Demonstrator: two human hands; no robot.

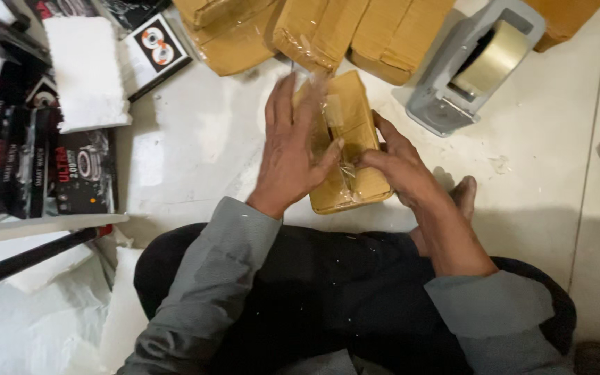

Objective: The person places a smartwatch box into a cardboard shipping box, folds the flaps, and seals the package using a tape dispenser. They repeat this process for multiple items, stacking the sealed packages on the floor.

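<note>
- We see a small brown paper-wrapped rectangular parcel [352, 149] lying on the pale tiled floor [203, 139], just in front of the person's crossed legs in dark trousers [328, 292].
- Our left hand [293, 149] lies flat over the parcel's left side, fingers spread and pressing down on a strip of clear tape [331, 114] that runs along the wrapping; the grip is open-palmed, not closed around anything.
- Our right hand [397, 163] holds the parcel's right edge, thumb and fingertips pinching the wrapping near the near corner.
- Both forearms wear grey sleeves [223, 264].
- A bare foot [463, 194] shows just to the right of the right wrist.
- Beyond the parcel, touching or nearly touching its far end, several larger brown taped packages [328, 28] lie in a row.
- A grey tape dispenser with a roll of tan tape [477, 66] stands to the right of them, near the parcel but apart from it.
- At the left, well apart, black printed product boxes [43, 167] are stacked beside a white foam block [85, 69].
</note>
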